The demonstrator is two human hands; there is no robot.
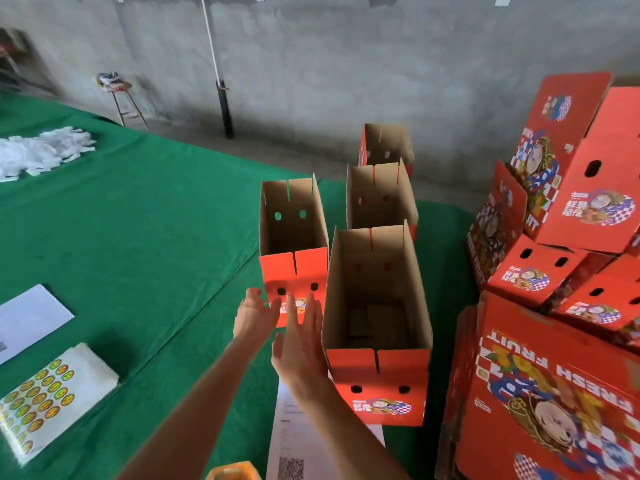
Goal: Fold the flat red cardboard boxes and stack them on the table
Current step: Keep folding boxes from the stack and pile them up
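Several folded red cardboard boxes stand upright and open-topped on the green table (145, 216). One box (293, 237) stands left of a row of three: a near box (377, 327), a middle box (381, 199) and a far box (386, 145). My left hand (254, 311) is open, fingers spread, just in front of the left box's near face. My right hand (299, 341) is open with straight fingers, between the left box and the near box, close to the near box's side. Neither hand holds anything.
A pile of red boxes (561, 209), some tilted, and flat ones (540, 403) fill the right. Sticker sheets (45, 393), white paper (27, 317) and a printed sheet (294, 434) lie near me. White scraps (38, 150) lie far left. A stool (121, 98) and pole (223, 105) stand by the wall.
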